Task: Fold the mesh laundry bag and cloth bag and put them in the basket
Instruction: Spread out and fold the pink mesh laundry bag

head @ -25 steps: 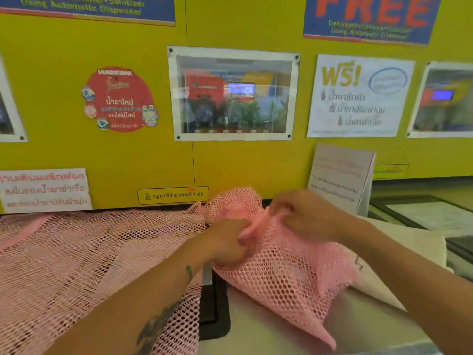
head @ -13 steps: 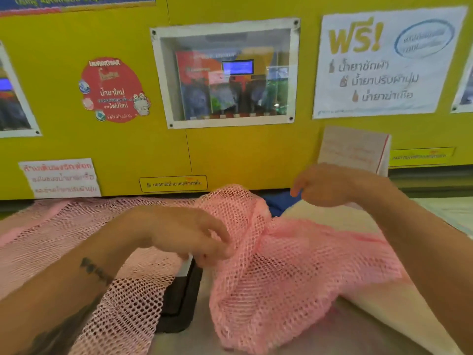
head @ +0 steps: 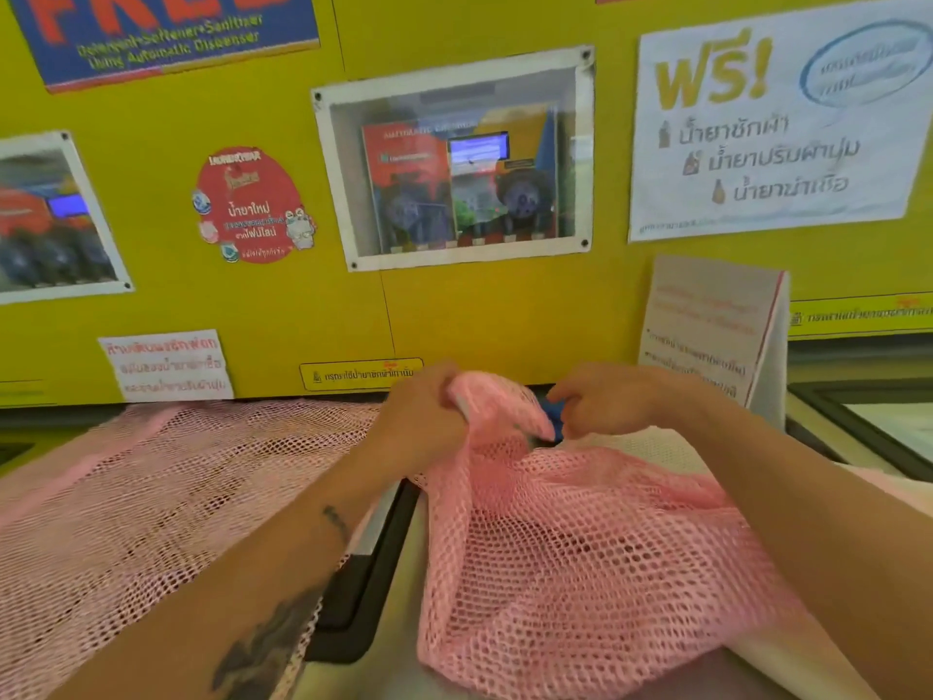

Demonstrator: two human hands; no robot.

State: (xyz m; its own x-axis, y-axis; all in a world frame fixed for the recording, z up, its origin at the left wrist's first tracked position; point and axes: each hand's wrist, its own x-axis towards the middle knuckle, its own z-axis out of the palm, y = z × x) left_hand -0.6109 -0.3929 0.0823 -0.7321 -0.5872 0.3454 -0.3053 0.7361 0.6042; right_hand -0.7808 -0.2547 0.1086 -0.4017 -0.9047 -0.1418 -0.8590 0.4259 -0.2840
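Note:
A pink mesh laundry bag (head: 580, 558) lies bunched on top of the machines in front of me. My left hand (head: 424, 421) grips its upper edge, lifted near the yellow wall. My right hand (head: 606, 401) has its fingers curled at the bag's top by a small blue piece (head: 555, 419); whether it pinches the mesh or the blue piece is unclear. A second, wider pink mesh bag (head: 151, 507) is spread flat on the left. A white cloth (head: 671, 447) lies under the bunched bag on the right. No basket is in view.
The yellow wall (head: 479, 315) with posters and stickers stands right behind the bags. A standing sign card (head: 717, 325) leans at the right. A dark machine lid edge (head: 363, 588) runs between the two bags.
Both hands have come together at the top of the bunched mesh bag near the wall. My left hand rose from the bag's left fold to its upper edge.

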